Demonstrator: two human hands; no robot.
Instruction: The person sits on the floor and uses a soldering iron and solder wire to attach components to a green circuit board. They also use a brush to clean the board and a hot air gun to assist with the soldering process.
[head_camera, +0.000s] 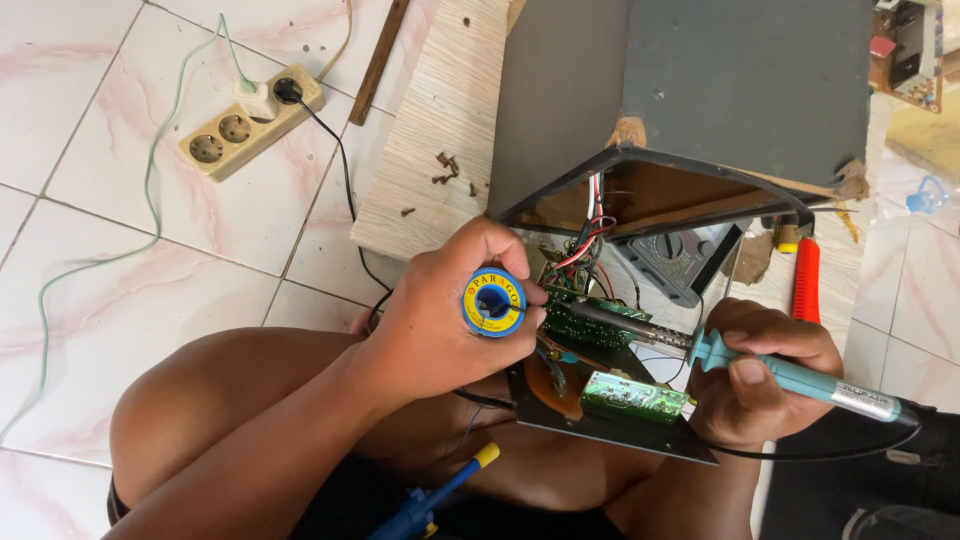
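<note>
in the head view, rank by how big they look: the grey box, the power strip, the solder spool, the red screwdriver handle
1. grey box, largest by far
2. power strip
3. solder spool and red screwdriver handle: too alike to rank, and the spool in the left hand is nearer the camera.

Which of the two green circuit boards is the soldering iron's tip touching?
The upper, darker green board beside the solder spool; the lighter board lies lower, near the right hand.
</note>
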